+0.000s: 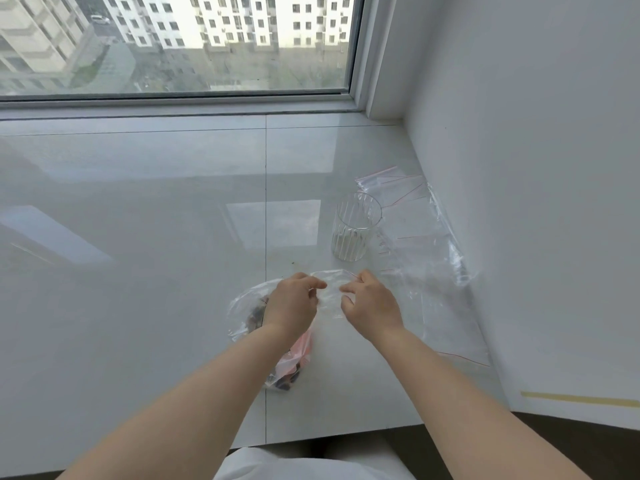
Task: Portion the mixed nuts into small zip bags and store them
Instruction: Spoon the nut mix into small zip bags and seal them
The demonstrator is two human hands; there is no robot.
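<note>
While nuts bag (277, 358) lies beneath, your left hand (294, 303) and right hand (372, 306) pinch small zip bag (332, 289) mouth, likely spreading it for filling.

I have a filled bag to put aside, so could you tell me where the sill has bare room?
The sill is bare left of the tile seam and along the window. The right is crowded: glass and empty zip bags against the wall, nut bag beneath the left hand, right hand alongside.
</note>
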